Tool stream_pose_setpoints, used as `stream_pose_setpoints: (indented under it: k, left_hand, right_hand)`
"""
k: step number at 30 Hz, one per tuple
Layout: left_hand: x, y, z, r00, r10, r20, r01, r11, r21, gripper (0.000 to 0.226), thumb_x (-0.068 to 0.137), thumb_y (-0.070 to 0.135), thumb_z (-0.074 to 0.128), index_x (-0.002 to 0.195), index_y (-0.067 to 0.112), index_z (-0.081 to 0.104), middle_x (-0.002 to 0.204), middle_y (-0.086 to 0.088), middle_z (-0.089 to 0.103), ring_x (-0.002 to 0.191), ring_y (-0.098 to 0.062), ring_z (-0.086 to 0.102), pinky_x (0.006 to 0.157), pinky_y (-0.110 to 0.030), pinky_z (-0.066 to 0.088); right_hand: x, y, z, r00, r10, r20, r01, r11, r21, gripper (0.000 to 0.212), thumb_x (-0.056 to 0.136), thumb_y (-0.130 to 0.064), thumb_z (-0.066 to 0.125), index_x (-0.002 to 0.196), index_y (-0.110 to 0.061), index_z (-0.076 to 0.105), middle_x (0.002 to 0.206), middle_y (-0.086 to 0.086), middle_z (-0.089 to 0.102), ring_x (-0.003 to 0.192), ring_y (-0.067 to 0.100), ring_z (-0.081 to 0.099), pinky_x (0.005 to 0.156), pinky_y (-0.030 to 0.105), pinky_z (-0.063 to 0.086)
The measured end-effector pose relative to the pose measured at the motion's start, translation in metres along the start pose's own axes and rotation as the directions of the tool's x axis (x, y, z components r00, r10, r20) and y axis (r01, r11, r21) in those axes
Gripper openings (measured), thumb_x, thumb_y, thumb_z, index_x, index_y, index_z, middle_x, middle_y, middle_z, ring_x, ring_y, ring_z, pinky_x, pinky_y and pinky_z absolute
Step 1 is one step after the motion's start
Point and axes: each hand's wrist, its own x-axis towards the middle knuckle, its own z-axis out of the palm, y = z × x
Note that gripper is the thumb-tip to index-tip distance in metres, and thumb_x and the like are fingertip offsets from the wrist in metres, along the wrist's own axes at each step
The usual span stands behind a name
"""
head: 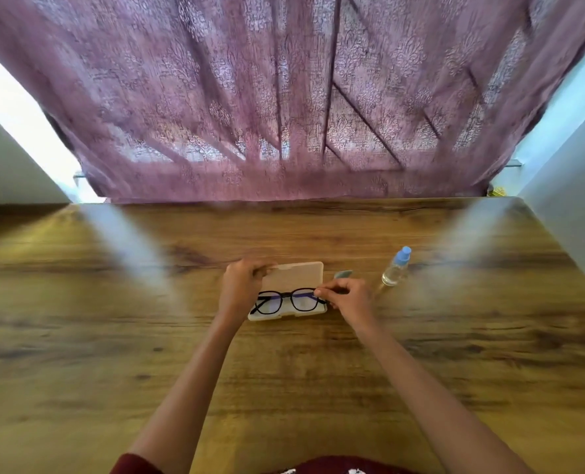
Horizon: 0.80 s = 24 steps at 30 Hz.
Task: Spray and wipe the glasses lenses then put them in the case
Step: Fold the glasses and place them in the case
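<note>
The left hand (pixel 241 289) pinches the case (pixel 277 316) lid upright so the right hand (pixel 347 299), pinching the glasses (pixel 287 294), can seat them inside.

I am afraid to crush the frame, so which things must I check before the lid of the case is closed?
1. Glasses lie inside the case: ok.
2. Left hand holds the lid open: ok.
3. Right hand clear of the case: not ok, it pinches the frame end.
4. Temples folded flat: cannot tell.
5. Spray bottle apart from the case: ok.
</note>
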Motion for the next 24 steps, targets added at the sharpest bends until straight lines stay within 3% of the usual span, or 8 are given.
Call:
stream_pose_setpoints:
  k: [3,5,12,18,24]
  left_hand:
    - [0.0,0.0,0.002,1.0,-0.009,-0.01,0.009,1.0,0.002,0.032,0.079,-0.006,0.063,0.098,0.017,0.077,0.095,0.001,0.075,0.09,-0.011,0.07,0.078,-0.031,0.057]
    - [0.001,0.001,0.002,1.0,-0.011,-0.014,0.011,1.0,0.013,0.033,0.078,-0.006,0.063,0.098,0.017,0.076,0.096,0.002,0.075,0.09,-0.012,0.07,0.078,-0.03,0.057]
    - [0.001,0.0,0.003,1.0,0.018,-0.021,-0.018,0.999,0.029,0.034,0.076,-0.008,0.064,0.098,0.014,0.076,0.095,-0.001,0.075,0.089,-0.014,0.07,0.079,-0.029,0.057]
    - [0.002,0.002,0.003,1.0,0.017,0.002,-0.017,1.0,0.014,0.025,0.081,-0.003,0.065,0.101,0.009,0.074,0.098,-0.005,0.075,0.093,-0.019,0.069,0.085,-0.031,0.054]
    - [0.007,-0.002,0.0,0.992,-0.059,0.112,0.058,0.998,0.019,0.028,0.085,0.011,0.067,0.111,0.018,0.071,0.113,0.002,0.07,0.11,-0.013,0.06,0.091,-0.018,0.039]
  right_hand:
    - [0.0,0.002,0.0,1.0,0.0,-0.001,0.0,1.0,-0.003,0.011,0.071,-0.019,0.082,0.08,-0.015,0.076,0.071,-0.002,0.072,0.057,0.002,0.061,0.057,0.019,0.053]
    - [0.001,0.003,0.002,1.0,-0.011,-0.005,0.011,1.0,-0.021,0.012,0.072,-0.018,0.081,0.081,-0.012,0.076,0.072,-0.001,0.072,0.053,-0.002,0.058,0.054,0.015,0.05]
    - [-0.001,0.005,0.003,0.999,-0.048,0.013,0.049,0.995,-0.09,0.013,0.076,-0.017,0.078,0.087,-0.012,0.075,0.081,-0.005,0.071,0.062,0.001,0.062,0.054,0.014,0.051]
    - [-0.002,0.004,0.002,0.996,-0.087,0.031,0.09,0.987,-0.133,0.017,0.078,-0.021,0.077,0.092,-0.012,0.073,0.077,-0.003,0.07,0.055,0.001,0.058,0.053,0.013,0.048]
    - [-0.002,0.001,-0.011,0.991,-0.134,-0.012,0.13,0.979,-0.154,0.013,0.081,-0.021,0.074,0.092,-0.014,0.072,0.079,-0.004,0.069,0.065,0.003,0.061,0.058,0.015,0.051]
